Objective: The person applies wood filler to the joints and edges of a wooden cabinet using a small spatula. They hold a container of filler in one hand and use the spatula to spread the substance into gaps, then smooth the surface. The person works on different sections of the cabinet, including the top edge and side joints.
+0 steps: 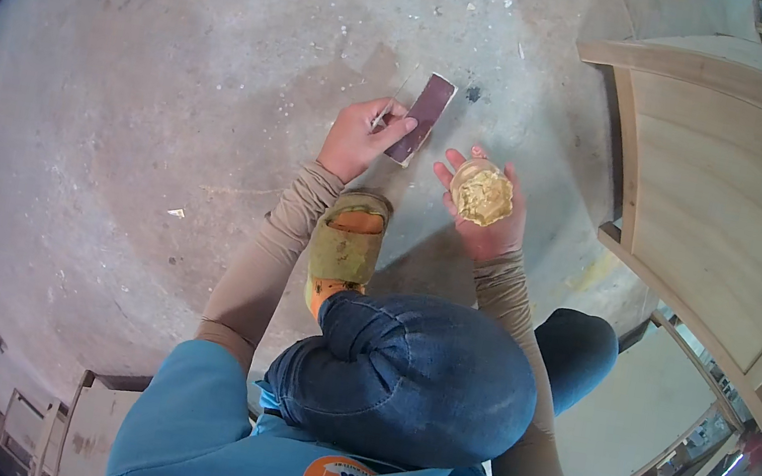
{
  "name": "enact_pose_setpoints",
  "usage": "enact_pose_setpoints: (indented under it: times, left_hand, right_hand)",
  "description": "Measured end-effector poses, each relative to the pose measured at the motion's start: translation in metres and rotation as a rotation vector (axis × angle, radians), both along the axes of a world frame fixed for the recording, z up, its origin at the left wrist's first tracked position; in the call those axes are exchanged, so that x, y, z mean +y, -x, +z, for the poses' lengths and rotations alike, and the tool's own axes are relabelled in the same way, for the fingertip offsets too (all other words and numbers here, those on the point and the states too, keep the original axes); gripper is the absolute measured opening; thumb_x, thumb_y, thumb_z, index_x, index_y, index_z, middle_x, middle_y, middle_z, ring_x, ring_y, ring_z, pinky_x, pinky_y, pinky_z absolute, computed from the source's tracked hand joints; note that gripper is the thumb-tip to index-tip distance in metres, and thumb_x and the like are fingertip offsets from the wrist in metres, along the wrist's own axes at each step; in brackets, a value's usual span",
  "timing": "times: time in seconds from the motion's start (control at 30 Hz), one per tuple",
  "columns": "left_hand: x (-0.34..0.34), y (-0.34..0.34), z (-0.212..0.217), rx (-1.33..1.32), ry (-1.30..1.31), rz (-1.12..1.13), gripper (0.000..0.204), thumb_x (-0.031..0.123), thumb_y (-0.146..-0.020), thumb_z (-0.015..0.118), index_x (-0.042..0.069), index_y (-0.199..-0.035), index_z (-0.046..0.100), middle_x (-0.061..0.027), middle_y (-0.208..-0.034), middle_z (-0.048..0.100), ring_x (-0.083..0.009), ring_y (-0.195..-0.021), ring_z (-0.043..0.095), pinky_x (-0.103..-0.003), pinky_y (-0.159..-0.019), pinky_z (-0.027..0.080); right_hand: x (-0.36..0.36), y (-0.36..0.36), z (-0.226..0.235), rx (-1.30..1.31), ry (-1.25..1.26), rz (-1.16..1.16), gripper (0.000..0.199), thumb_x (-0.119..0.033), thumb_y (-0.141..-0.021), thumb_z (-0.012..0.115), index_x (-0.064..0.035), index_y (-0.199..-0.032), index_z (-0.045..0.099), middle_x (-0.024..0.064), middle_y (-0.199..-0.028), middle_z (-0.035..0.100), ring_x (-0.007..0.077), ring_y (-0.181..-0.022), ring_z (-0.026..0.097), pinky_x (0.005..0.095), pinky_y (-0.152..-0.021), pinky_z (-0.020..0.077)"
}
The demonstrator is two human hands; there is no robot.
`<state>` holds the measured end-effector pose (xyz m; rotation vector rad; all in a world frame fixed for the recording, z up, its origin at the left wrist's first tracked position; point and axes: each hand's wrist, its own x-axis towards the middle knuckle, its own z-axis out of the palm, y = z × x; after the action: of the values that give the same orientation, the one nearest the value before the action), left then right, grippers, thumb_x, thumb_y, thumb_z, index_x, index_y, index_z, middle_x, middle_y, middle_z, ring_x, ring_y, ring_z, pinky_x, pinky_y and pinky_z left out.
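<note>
My left hand (pixel 355 138) is closed on a flat, dark maroon strip (pixel 432 107) with pale edges, which looks like sandpaper. The thumb lies over the strip's near end, and a thin, light edge of something shows between the fingers. To the right, my right hand (pixel 495 241) faces palm up. Resting in it is a small rounded piece topped with rough, yellow, putty-like paste (pixel 485 198), with fingers curled around its sides. Whether a cup lies under the paste, I cannot tell. The two hands are apart, held above the concrete floor (pixel 175 83).
A pale wooden framed panel (pixel 723 210) stands close on the right, with another light board (pixel 640 408) below it. My slippered foot (pixel 346 247) and bent knee (pixel 418 380) are between my arms. Wooden pieces (pixel 92 427) stand at the lower left.
</note>
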<state>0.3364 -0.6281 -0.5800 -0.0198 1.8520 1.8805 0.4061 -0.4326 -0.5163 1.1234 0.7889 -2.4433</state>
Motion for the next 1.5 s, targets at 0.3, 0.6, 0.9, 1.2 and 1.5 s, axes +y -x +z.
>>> enact_pose_setpoints:
  times: [0.3,0.6,0.9,1.2,1.5]
  left_hand:
    - [0.005,0.001,-0.007,-0.007,-0.021,-0.010,0.017,0.018,-0.087,0.066,0.001,-0.088,0.064,0.0030,-0.071,0.058,-0.0041,-0.066,0.050,-0.022,-0.062,0.042]
    - [0.012,0.007,-0.025,-0.106,-0.052,-0.022,0.016,0.017,-0.088,0.064,0.001,-0.086,0.062,0.0015,-0.072,0.061,-0.0031,-0.067,0.052,-0.021,-0.061,0.043]
    - [0.014,0.008,-0.034,-0.062,-0.001,-0.007,0.015,0.016,-0.086,0.064,0.001,-0.088,0.060,-0.0049,-0.068,0.058,-0.0082,-0.060,0.046,-0.025,-0.058,0.041]
    - [0.016,0.016,0.012,0.158,0.145,-0.041,0.026,0.008,-0.088,0.056,0.005,-0.114,0.057,-0.0176,-0.092,0.065,-0.0326,-0.080,0.065,-0.036,-0.068,0.050]
    - [0.044,0.019,0.055,0.571,0.028,-0.437,0.034,0.003,-0.078,0.057,0.006,-0.112,0.060,-0.0158,-0.090,0.061,-0.0353,-0.078,0.061,-0.039,-0.068,0.050]
  right_hand:
    - [0.006,-0.002,-0.015,-0.046,0.044,-0.003,0.051,-0.047,-0.097,0.034,-0.0076,-0.125,0.047,0.0194,-0.121,0.056,0.0314,-0.105,0.060,0.0356,-0.070,0.0563]
    - [0.020,-0.005,-0.028,-0.068,0.050,-0.031,0.048,-0.047,-0.096,0.036,-0.0072,-0.120,0.050,0.0191,-0.121,0.057,0.0310,-0.102,0.061,0.0358,-0.069,0.0563]
    - [0.011,-0.003,-0.035,-0.159,0.039,-0.107,0.049,-0.049,-0.097,0.034,-0.0076,-0.112,0.054,0.0174,-0.119,0.059,0.0336,-0.103,0.061,0.0378,-0.075,0.0552]
    - [0.010,-0.016,-0.042,-0.006,0.104,-0.088,0.043,-0.047,-0.097,0.038,-0.0121,-0.119,0.051,0.0143,-0.114,0.061,0.0368,-0.105,0.060,0.0427,-0.082,0.0514]
    - [0.028,-0.006,-0.020,0.139,0.044,-0.195,0.042,-0.042,-0.099,0.035,-0.0101,-0.122,0.050,0.0115,-0.111,0.062,0.0260,-0.103,0.061,0.0423,-0.084,0.0517]
